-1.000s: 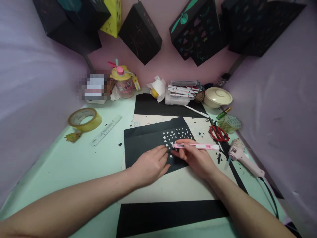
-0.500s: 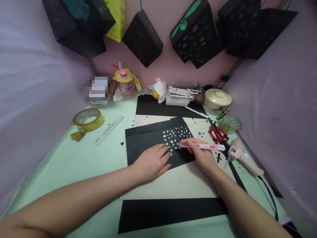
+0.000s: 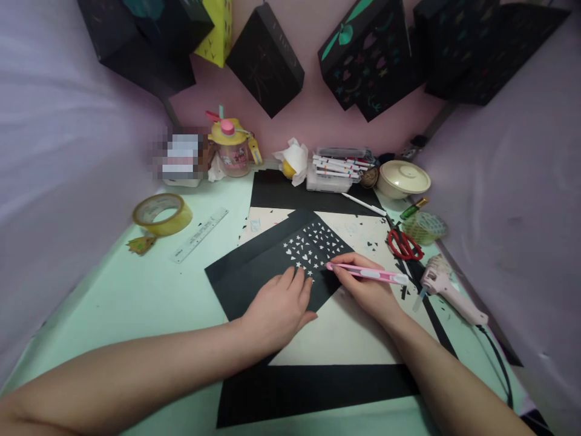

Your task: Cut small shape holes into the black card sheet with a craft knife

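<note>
A sheet of black card point(image 3: 240, 269) lies turned at a slant on a white board point(image 3: 345, 339). Small star, heart and triangle cut-outs cover its right part, showing pale through the black. My left hand point(image 3: 281, 309) rests flat on the card's lower side, fingers spread, fingertips just below the cut-outs. In my right hand point(image 3: 367, 290) is a pink craft knife point(image 3: 372, 274), held like a pen. Its front end is at the card's right part, beside the lowest cut-outs; the blade tip is too small to make out.
Left are a tape roll point(image 3: 162, 215) and a clear ruler point(image 3: 201, 235). Right are red-handled scissors point(image 3: 405, 244), a glue gun point(image 3: 454, 293) with its cord, and black paper scraps. A marker box point(image 3: 336, 169), lidded bowl point(image 3: 403, 178) and drink bottle point(image 3: 232, 151) stand behind. Black paper boxes point(image 3: 267, 60) hang above.
The black card has turned anticlockwise, its left corner swinging down and leftward. My left hand has moved slightly down with it. The knife stays in my right hand, tilted a little differently.
</note>
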A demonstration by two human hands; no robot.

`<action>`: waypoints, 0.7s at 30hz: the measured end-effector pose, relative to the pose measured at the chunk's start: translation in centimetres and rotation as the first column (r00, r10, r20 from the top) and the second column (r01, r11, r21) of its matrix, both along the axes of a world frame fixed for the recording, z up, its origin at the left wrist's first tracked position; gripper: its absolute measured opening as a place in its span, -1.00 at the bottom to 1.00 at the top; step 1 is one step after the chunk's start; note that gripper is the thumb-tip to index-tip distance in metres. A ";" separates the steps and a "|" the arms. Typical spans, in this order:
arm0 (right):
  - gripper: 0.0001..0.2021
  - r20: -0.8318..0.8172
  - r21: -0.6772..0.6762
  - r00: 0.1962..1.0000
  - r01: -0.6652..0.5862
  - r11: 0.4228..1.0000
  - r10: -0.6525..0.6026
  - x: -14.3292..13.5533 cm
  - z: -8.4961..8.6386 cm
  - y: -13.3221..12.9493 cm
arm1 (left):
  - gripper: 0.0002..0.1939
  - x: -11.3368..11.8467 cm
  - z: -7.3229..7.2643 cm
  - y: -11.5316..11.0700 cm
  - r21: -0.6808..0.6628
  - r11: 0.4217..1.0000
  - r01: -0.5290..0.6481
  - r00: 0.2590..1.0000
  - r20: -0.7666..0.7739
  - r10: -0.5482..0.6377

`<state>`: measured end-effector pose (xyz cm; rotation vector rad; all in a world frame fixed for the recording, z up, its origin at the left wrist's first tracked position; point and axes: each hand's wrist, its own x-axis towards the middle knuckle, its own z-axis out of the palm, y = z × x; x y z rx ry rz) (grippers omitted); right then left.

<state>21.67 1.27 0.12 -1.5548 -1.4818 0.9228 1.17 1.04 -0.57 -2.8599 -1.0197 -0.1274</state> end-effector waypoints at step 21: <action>-0.90 0.120 0.105 0.992 -0.057 0.993 0.045 -0.8 -1.5 -0.4 | -0.35 0.6 -0.9 -0.8 -0.044 0.999 -0.027 0.999 0.046 0.029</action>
